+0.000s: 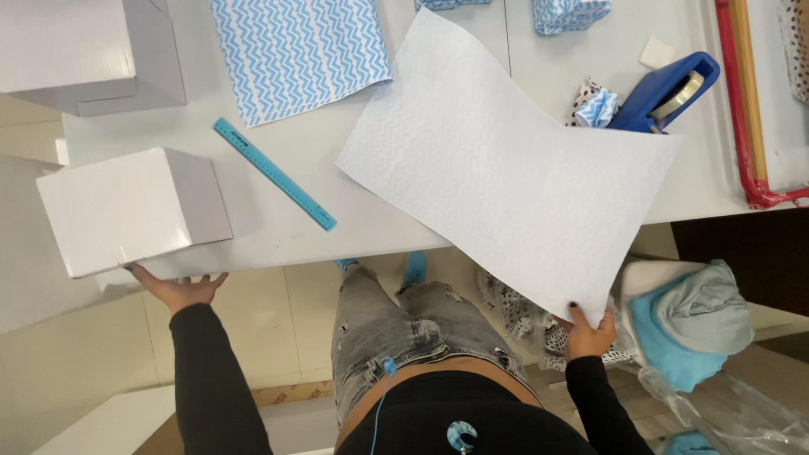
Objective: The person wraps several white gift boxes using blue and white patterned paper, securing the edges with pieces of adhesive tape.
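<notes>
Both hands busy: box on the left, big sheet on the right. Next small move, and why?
Probably slide the white box rightward onto the white sheet. The left hand grips the box at the table edge; the right hand holds the sheet's near corner, which overhangs that edge. Box and sheet are apart, with a teal ruler between them.

Large white cardboard box (84, 55) at top left: cut off by the upper and left edges. Blue-and-white zigzag patterned cloth (299, 55): top runs out of view. Left hand (179, 288): fingers partly hidden beneath the smaller white box (131, 211). Right hand (588, 330): fingertips covered by the corner of the large white paper sheet (514, 168). Blue tape dispenser (666, 91): lower end hidden behind that sheet. Red-framed object (742, 109): cropped at top and right; its kind cannot be told.
</notes>
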